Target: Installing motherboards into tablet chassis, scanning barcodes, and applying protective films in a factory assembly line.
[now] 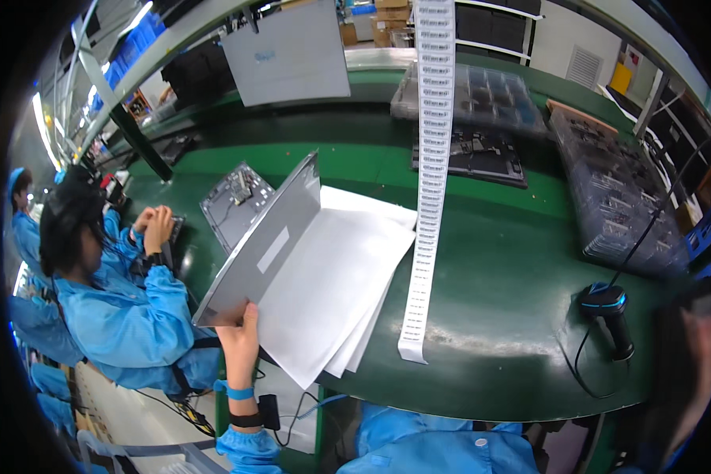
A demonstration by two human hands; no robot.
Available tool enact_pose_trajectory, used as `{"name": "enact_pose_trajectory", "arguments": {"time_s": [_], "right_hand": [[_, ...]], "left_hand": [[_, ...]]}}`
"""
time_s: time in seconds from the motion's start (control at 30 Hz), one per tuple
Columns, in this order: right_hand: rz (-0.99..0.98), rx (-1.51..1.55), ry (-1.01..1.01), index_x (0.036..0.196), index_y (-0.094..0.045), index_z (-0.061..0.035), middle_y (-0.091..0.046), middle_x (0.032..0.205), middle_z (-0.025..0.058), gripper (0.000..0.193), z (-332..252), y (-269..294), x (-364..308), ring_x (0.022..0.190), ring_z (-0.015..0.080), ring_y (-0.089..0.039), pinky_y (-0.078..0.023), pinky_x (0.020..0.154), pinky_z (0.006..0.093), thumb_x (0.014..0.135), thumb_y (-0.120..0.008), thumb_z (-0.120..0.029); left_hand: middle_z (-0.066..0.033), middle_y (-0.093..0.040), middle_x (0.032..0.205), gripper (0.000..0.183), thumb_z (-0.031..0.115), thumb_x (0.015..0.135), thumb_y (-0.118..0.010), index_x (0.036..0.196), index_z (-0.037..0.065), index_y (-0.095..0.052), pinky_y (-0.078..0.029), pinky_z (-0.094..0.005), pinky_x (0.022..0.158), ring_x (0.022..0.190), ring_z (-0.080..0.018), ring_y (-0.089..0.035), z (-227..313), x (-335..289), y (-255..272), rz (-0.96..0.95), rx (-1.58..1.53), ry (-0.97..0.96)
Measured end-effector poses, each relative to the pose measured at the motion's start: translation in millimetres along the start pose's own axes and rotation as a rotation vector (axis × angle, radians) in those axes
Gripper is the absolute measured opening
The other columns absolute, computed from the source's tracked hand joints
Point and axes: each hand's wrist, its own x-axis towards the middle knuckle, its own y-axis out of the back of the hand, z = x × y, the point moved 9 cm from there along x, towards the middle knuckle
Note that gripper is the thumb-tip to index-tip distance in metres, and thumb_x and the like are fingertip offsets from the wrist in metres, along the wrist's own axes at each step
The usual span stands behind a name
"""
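At centre left, my left hand (238, 336) grips the near lower corner of a thin grey laptop panel (249, 272), thumb on the face toward me. This panel is tilted up on edge and bears a white rectangular label. Right beside it lies a pile of large white sheets (328, 276), whose near corners hang past the bench's front edge. Behind the panel rests an opened laptop part (237, 201) with a small board on it. At the right rim a blurred patch of skin and a dark shape show; whether this is my right hand I cannot tell.
A long strip of printed labels (433, 174) hangs down onto the green bench (490, 300). At right are a handheld scanner (606, 312) with its cable and stacked clear trays (620, 189). A dark laptop part (482, 158) lies farther back. At left sits a co-worker (118, 292) in blue.
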Motion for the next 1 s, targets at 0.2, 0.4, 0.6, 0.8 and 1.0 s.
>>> {"name": "enact_pose_trajectory", "arguments": {"time_s": [0.2,0.4,0.6,0.8,1.0], "right_hand": [[-0.509,-0.327,0.053,0.142,-0.042,0.0052,-0.038,0.139,0.0354,0.127,-39.1,-198.2,117.1,0.127,0.0537,-0.038,-0.023,0.109,0.0707,0.051,-0.082,-0.073],[-0.387,-0.226,0.076,0.144,-0.043,0.0027,-0.034,0.145,0.0364,0.128,-15.2,-216.0,112.5,0.134,0.0542,-0.032,-0.013,0.11,0.0728,0.053,-0.077,-0.08],[-0.318,-0.203,0.095,0.142,-0.046,0.0008,-0.035,0.146,0.0347,0.123,-17.2,-211.7,109.5,0.135,0.053,-0.033,-0.016,0.111,0.0716,0.054,-0.078,-0.079],[-0.176,-0.046,0.016,0.138,-0.051,0.0012,-0.043,0.144,0.0287,0.1,-1.7,-186.8,107.1,0.134,0.0465,-0.04,-0.028,0.112,0.0599,0.062,-0.088,-0.052],[0.476,0.584,-0.353,0.093,-0.066,0.0084,-0.07,0.078,0.0147,0.008,17.7,-116.6,95.6,0.07,0.0195,-0.07,-0.056,0.067,0.0293,0.089,-0.065,0.002]], "left_hand": [[-0.0153,-0.067,0.106,0.031,0.017,0.097,-0.068,0.108,-0.011,-0.061,-0.048,-0.0334,0.09,0.097,-0.0213,-0.061,-83.0,-1.0,16.4,0.068,-0.191,0.16],[-0.0143,-0.062,0.117,0.034,0.021,0.1,-0.064,0.12,-0.006,-0.058,-0.048,-0.0325,0.088,0.096,-0.0212,-0.061,-97.3,5.9,8.6,0.218,-0.683,0.375],[-0.0153,-0.057,0.125,0.045,0.027,0.103,-0.057,0.129,-0.009,-0.046,-0.052,-0.0488,0.098,0.105,-0.0251,-0.06,-92.4,10.4,12.6,0.114,-0.841,0.389],[-0.0139,-0.06,0.123,0.042,0.031,0.104,-0.053,0.133,0.001,-0.049,-0.05,-0.0533,0.098,0.111,-0.0266,-0.06,-38.6,5.1,28.0,0.223,-0.981,0.238],[-0.016,-0.061,0.125,0.046,0.019,0.1,-0.056,0.138,-0.003,-0.043,-0.051,-0.0403,0.094,0.107,-0.0268,-0.063,68.7,-90.6,3.9,0.137,-0.982,0.379]]}}
